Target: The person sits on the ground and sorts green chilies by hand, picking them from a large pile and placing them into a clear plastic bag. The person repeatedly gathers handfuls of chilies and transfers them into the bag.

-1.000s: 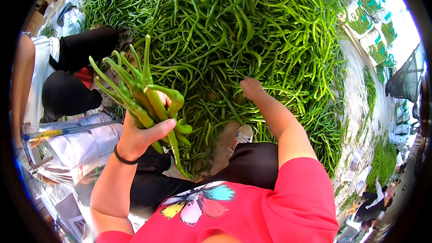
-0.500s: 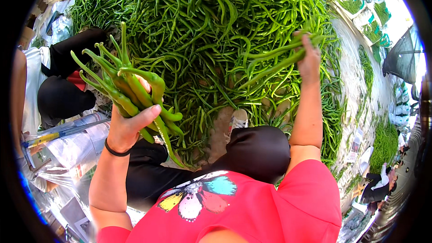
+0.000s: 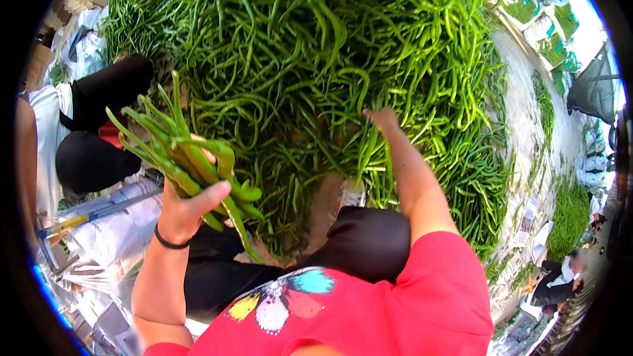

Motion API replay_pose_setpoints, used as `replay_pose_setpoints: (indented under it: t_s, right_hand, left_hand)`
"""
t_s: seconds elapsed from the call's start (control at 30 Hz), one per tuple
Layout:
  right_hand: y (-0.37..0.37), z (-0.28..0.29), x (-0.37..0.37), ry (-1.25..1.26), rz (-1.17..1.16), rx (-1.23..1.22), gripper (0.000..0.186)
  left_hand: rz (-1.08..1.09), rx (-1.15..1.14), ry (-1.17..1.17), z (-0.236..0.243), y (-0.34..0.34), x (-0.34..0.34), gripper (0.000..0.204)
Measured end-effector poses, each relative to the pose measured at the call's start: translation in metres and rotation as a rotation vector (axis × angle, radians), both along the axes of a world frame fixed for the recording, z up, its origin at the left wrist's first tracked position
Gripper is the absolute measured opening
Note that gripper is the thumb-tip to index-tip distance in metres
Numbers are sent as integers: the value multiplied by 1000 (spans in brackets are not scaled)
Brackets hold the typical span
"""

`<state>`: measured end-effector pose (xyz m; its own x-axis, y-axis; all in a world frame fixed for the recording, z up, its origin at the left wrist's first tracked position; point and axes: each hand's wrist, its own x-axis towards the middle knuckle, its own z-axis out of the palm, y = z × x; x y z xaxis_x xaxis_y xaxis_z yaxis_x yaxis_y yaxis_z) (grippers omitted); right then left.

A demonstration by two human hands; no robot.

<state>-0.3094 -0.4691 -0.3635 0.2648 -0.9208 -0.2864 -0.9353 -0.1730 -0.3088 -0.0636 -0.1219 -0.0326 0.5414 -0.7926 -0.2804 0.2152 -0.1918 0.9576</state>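
Left hand (image 3: pixel 186 211) is clamping its fingers around long green chili peppers (image 3: pixel 197 161); right hand (image 3: pixel 385 120) is touching the pepper heap (image 3: pixel 310 46), finger spread unclear.

The pepper heap (image 3: pixel 316 53) lies before the person's right knee (image 3: pixel 371 238).

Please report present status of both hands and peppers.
Left hand gripping bunch of green peppers. Right hand at pepper heap, grip unclear. Nothing seen blocking either hand.

One left hand (image 3: pixel 184 209) is raised and closed in a grip, thumb (image 3: pixel 212 195) angled upward, left forearm (image 3: pixel 158 283) near upright; one right hand (image 3: pixel 386 120) reaches farther forward, right forearm (image 3: pixel 419 175) slanting inward, grip indistinct.
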Motion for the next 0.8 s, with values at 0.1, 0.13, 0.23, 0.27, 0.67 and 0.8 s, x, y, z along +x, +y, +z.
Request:
replay_pose_setpoints:
  t_s: [0.1, 0.13, 0.23, 0.27, 0.67, 0.8]
  right_hand:
    - [4, 34, 23, -68, -11, 394, 60]
    - [7, 55, 19, -123, -22, 513, 60]
    - [15, 137, 5, -713, -414, 486, 41]
    - [-1, 144, -13, -725, -555, 418, 47]
    - [-96, 105, 67, -245, -122, -369, 38]
    - [-103, 129, 76, 27, 116, -301, 47]
  left_hand:
    - [40, 22, 11, 1, 3, -4, 43]
    - [36, 13, 16, 3, 3, -4, 43]
    - [48, -20, 62, 7, 5, -1, 46]
    - [63, -38, 110, 11, -1, -4, 47]
    - [73, -30, 170, -8, -10, 8, 54]
    - [113, -25, 196, -7, -10, 13, 54]
